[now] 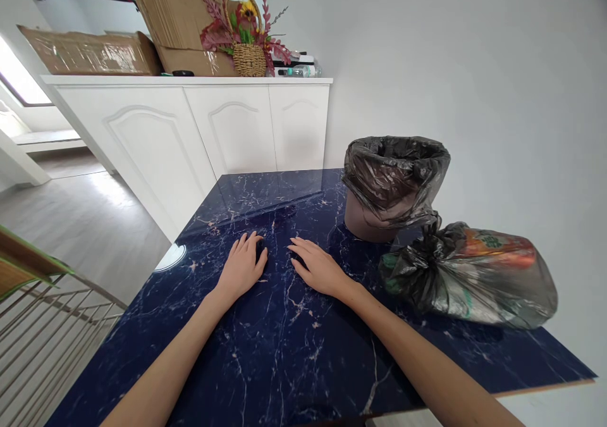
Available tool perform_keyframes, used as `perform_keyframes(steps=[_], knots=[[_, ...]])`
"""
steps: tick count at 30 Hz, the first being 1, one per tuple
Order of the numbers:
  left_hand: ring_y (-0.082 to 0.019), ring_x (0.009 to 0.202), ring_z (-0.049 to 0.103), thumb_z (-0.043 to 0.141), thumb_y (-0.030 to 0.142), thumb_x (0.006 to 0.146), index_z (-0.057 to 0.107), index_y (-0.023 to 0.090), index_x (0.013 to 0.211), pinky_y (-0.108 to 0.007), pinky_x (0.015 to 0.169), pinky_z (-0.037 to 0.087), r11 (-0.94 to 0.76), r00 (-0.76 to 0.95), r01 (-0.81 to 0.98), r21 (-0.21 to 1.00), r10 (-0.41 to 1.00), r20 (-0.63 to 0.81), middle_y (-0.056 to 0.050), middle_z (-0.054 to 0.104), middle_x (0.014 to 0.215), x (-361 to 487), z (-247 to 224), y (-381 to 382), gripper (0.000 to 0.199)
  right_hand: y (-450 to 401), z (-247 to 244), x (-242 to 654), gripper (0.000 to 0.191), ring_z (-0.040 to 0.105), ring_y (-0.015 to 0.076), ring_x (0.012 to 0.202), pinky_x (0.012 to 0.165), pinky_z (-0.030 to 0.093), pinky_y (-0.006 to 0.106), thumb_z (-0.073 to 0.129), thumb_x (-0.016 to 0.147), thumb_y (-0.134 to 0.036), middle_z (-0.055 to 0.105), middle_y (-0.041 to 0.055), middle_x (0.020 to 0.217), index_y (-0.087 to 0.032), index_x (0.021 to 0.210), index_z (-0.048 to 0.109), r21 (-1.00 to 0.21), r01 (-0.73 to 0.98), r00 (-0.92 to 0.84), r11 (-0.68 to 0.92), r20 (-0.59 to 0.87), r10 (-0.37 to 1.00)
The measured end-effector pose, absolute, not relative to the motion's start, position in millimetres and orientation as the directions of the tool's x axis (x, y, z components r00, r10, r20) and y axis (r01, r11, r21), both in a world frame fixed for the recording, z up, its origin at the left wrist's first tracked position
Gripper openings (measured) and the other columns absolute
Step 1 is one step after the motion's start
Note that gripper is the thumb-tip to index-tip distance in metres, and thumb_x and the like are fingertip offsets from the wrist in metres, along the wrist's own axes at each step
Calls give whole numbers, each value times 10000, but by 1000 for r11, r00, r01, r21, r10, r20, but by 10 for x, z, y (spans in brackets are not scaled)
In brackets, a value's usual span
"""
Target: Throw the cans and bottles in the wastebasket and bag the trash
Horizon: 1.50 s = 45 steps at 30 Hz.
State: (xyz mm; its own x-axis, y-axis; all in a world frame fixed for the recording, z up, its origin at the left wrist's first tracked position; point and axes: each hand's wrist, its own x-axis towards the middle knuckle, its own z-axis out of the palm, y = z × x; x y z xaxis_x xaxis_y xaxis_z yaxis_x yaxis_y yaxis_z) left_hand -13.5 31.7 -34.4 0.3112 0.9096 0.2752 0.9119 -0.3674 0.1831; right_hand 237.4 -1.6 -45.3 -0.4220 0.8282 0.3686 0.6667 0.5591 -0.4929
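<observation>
My left hand (243, 264) rests on the dark blue marbled tabletop (265, 351), fingers stretched forward and holding nothing. Across a narrow gap, my right hand (317, 265) also lies on the table, empty, with its fingers extended and the thumb apart. Beyond it to the right stands a trash can (367, 217) lined with a black plastic bag (389, 174) folded over its rim. A knotted, see-through black garbage bag (478, 275), full of rubbish, lies on its side in front of the can, nearer my right forearm. Neither hand touches the can or the full bag.
Behind the table stands a white cabinet (147, 136). On it are cardboard boxes (99, 54), a wicker flower basket (249, 60) and a plastic bottle (302, 71). A wall (512, 98) borders the right side; a metal rack (52, 332) is at the lower left.
</observation>
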Motion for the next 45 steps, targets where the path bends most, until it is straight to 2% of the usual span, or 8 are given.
perform_keyframes(steps=[45], knots=[[-382,1615,358,350,457,1103,547,116,1471,-580,1315,302,-358,310,920,158,914,264,-198,482,1678,-116,-322,307,539,-32,-413,2369,492,439,305,1579,1333,334,523,462,1104,-311,503,172,1668,-123,1538,596,-465,685,-439,561,352,827]])
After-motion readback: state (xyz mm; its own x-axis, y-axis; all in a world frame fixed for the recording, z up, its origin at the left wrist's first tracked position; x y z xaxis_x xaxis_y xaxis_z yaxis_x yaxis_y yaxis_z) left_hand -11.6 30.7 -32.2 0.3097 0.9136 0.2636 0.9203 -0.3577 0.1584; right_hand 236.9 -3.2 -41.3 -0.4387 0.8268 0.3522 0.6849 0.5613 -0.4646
